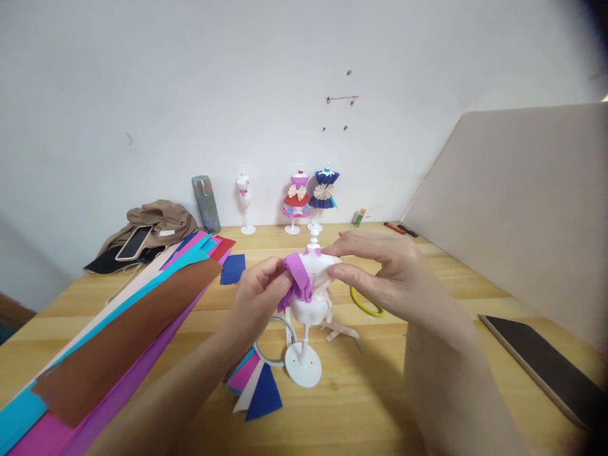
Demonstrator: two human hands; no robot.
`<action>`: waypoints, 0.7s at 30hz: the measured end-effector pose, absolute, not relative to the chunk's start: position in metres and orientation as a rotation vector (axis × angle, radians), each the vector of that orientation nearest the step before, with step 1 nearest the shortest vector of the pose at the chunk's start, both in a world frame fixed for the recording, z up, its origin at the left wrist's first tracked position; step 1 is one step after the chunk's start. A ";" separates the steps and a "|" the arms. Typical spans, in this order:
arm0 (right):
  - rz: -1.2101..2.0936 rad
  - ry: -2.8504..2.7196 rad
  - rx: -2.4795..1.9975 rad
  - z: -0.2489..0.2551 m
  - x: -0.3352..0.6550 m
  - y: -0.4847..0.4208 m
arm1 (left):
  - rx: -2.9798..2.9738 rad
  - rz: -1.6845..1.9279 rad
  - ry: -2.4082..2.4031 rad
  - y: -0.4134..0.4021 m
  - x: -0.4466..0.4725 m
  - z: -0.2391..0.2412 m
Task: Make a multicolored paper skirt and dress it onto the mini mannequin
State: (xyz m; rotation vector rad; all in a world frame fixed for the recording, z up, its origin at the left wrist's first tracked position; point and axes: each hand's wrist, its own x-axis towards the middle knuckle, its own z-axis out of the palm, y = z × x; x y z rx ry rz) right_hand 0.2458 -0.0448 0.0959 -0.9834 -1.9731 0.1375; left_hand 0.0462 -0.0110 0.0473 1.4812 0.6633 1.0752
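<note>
A small white dress-form mannequin (311,311) on a round base tilts slightly in front of me. Purple crepe paper (300,277) lies across its chest on the left side. My left hand (262,286) pinches this paper between thumb and fingers. With thumb and forefinger, my right hand (387,263) grips the mannequin at its shoulder; some fingertips are hidden behind it. Pale crepe paper hangs at the waist, and a pale strip (342,330) trails behind the form. A roll of tape (266,362) lies beside the base.
Long coloured paper sheets (137,332) cover the left side, near small folded pieces (263,394). Three mannequins, two of them dressed (297,201), stand by the wall with a flask (205,206). Yellow-handled scissors or a yellow loop (363,305) and a dark tablet (541,364) lie to the right.
</note>
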 end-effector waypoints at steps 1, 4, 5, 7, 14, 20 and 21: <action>0.129 -1.975 -0.978 0.096 0.246 -0.045 | 1.548 1.095 0.687 -0.011 0.045 0.046; 0.095 -1.978 -0.965 0.096 0.244 -0.046 | 1.748 1.141 0.665 -0.012 0.041 0.043; 0.087 -1.976 -0.968 0.097 0.244 -0.046 | 1.799 1.149 0.635 -0.013 0.041 0.043; 0.083 -1.966 -0.987 0.097 0.243 -0.047 | 1.856 1.146 0.582 -0.015 0.042 0.041; 0.068 -1.956 -1.001 0.097 0.240 -0.047 | 1.684 1.080 0.661 -0.018 0.052 0.030; 0.058 -2.018 -1.004 0.100 0.243 -0.052 | 1.648 1.066 0.595 -0.019 0.054 0.032; 0.060 -2.011 -1.014 0.100 0.242 -0.053 | 1.638 1.058 0.582 -0.019 0.054 0.033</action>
